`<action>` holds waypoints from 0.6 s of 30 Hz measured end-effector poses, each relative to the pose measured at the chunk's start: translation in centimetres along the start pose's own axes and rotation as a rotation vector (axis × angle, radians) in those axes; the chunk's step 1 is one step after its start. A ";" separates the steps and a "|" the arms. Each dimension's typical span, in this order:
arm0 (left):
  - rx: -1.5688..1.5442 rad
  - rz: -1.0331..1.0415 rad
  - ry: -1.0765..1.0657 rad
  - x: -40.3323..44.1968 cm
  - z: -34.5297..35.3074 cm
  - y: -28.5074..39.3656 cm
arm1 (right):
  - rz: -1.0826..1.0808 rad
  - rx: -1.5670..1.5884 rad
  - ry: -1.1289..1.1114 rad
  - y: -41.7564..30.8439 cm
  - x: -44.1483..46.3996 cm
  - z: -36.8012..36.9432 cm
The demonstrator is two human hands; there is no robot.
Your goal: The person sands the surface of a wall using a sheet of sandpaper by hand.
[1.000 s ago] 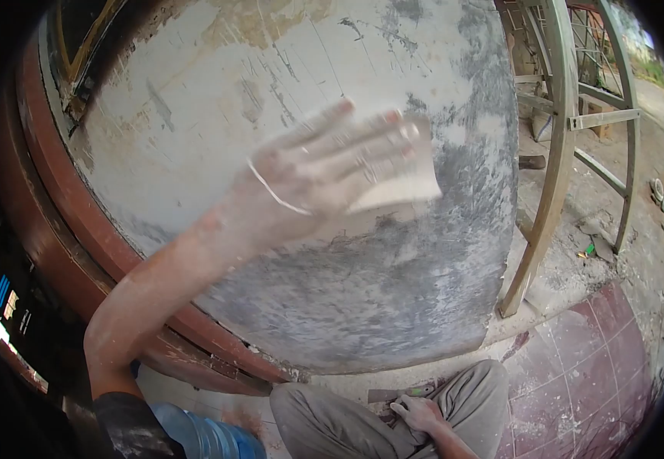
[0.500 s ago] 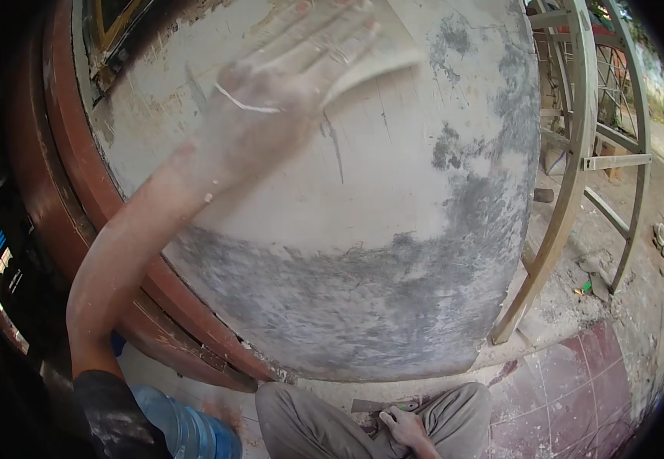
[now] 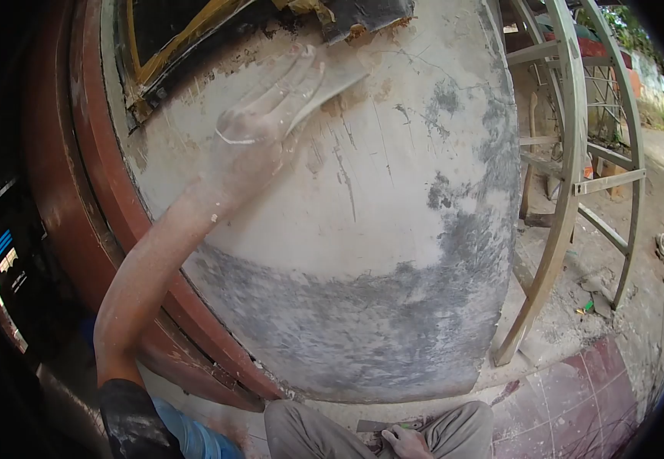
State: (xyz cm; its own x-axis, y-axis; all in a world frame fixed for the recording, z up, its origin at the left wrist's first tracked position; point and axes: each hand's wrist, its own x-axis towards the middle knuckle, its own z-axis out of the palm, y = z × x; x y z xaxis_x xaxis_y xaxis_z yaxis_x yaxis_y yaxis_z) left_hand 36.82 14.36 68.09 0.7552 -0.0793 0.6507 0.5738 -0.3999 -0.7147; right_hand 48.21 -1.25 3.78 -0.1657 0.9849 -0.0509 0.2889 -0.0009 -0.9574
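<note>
Dust-whitened, my left hand presses flat against the patchy plastered wall, fingers pointing up and right. Under its palm and fingers is a pale sheet that looks like sandpaper, one edge lifting off the wall. A thin white line crosses the wrist. Low in view, my right hand rests on my lap with its fingers curled; whatever they may hold is hidden. Just beyond it lies a flat-bladed scraper with a green part on its handle. I cannot tell whether that hand touches it.
A reddish-brown frame borders the wall on the left. Above is a window opening edged with yellow tape. A wooden ladder-like stand is at right, by dusty maroon tiles. A blue plastic container sits near my left elbow.
My left hand and the sheet have moved down and left across the wall. My view has tilted up slightly, bringing more of the window edge in. The right hand stays on my lap.
</note>
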 end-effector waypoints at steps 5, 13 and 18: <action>-0.193 0.407 -0.133 -4.7 4.1 7.2 | -0.034 0.002 -0.001 2.6 0.4 1.9; 0.255 0.066 0.014 -3.5 -0.6 -0.7 | 0.051 -0.069 -0.022 -6.1 -2.4 -3.1; 0.240 0.092 -0.077 -5.2 -0.4 0.6 | 0.094 -0.291 -0.095 -1.9 -0.3 -0.9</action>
State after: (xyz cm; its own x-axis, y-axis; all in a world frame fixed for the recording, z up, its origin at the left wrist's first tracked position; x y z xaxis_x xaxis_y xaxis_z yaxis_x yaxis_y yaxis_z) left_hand 33.13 14.18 64.38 0.8240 -0.0319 0.5656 0.5538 -0.1655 -0.8161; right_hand 48.53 -1.40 5.84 -0.2085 0.9623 -0.1744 0.5626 -0.0279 -0.8263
